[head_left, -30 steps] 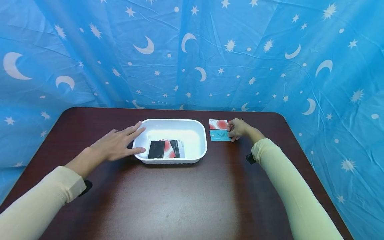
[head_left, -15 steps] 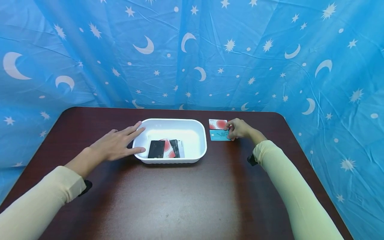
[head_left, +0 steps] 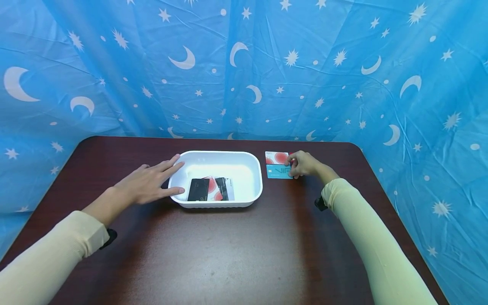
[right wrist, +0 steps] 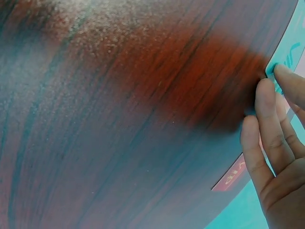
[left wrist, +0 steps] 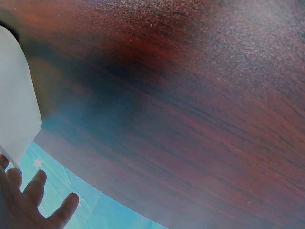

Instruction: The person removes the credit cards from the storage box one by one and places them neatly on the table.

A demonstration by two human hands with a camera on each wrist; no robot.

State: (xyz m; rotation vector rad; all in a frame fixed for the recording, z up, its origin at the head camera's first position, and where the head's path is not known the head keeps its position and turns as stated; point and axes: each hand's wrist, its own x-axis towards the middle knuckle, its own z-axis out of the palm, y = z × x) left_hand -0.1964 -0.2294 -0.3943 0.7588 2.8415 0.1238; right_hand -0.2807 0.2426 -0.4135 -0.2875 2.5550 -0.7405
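A white plastic tray [head_left: 249, 169] stands on the table, with several overlapping cards inside: a black card [head_left: 198, 190], a red-and-white card [head_left: 214, 191] and others. My left hand [head_left: 146, 184] lies spread at the tray's left end, fingers straight against the rim. To the right of the tray, a teal VIP card [head_left: 277, 171] lies below a white card with red circles [head_left: 275, 158], edges meeting. My right hand [head_left: 303, 164] pinches the teal card's right end between thumb and fingers. Beyond those fingers shows part of a red card [right wrist: 231, 177], mostly hidden in the head view.
The dark wooden table [head_left: 221, 254] has rounded far corners. Behind it hangs a blue curtain [head_left: 259, 72] with white moons and stars, close to the far edge. Both wrists wear dark bands.
My right hand has shifted slightly, a finger reaching further left over the white-and-red card, and the teal card has moved very slightly up towards it. The left hand and tray stay put.
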